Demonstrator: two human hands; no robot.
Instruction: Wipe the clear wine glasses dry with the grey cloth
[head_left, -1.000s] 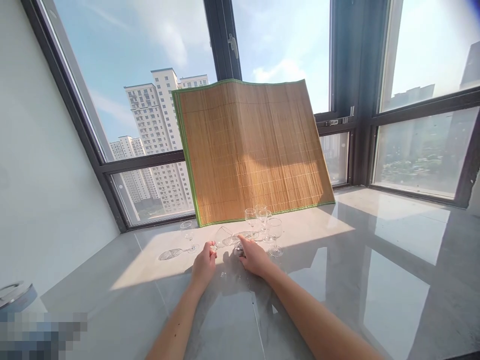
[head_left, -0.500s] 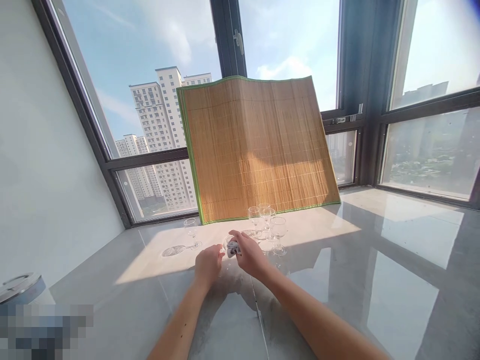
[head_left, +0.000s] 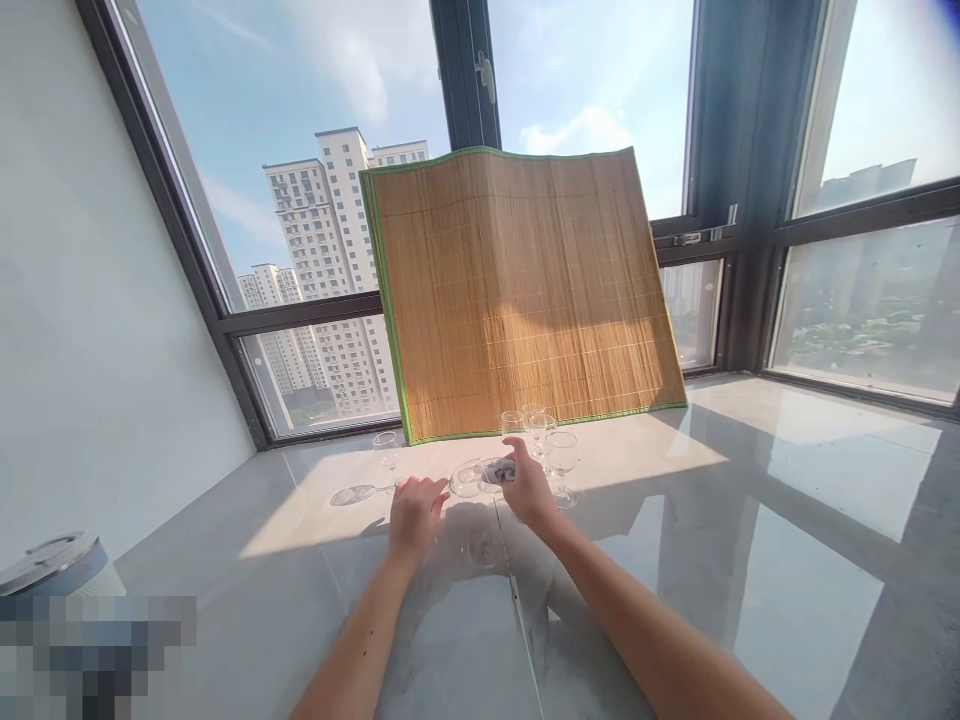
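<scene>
My left hand grips the stem end of a clear wine glass held on its side above the grey stone counter. My right hand is closed on a small grey cloth pushed against the glass's bowl. Just behind my right hand stand three upright wine glasses in a tight group. One more upright glass stands to the left, beside a round glass shadow on the counter.
A bamboo mat with green edging leans against the window frame behind the glasses. Large windows run along the back and right. A white wall closes the left side. A metal-lidded container sits at the near left.
My right hand has lifted with the cloth from the counter up to the glass's bowl. My left hand still holds the glass, now tipped further on its side.
</scene>
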